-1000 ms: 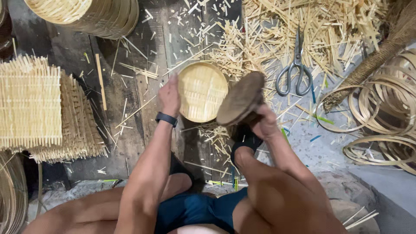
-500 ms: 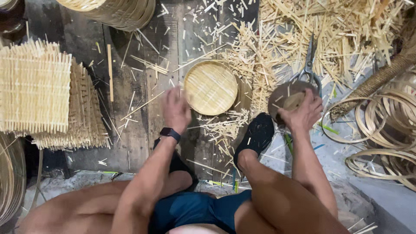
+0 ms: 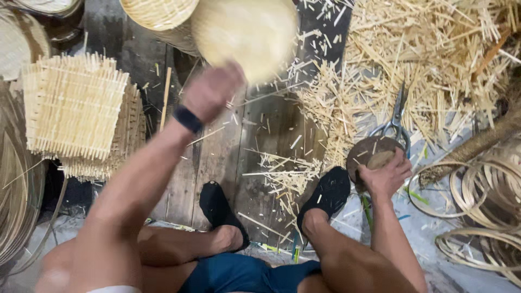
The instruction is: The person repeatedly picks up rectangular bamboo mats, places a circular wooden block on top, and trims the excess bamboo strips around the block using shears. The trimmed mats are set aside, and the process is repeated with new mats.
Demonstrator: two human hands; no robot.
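Note:
My left hand holds a round woven bamboo disc lifted above the wooden floor, near the top middle of the view; the disc is blurred. A dark band sits on that wrist. My right hand grips a dark round wooden block low on the floor at the right, beside my right foot in a black sock. Scissors lie just above the block, among straw.
Square woven bamboo mats are stacked at the left. A round woven basket stands at the top. Cut bamboo strips litter the upper right. Coiled bamboo hoops lie at the right. My left foot rests on the planks.
My left hand has picked the woven disc up off the floor and raised it up and away. My right hand has lowered the dark block to the floor at the right.

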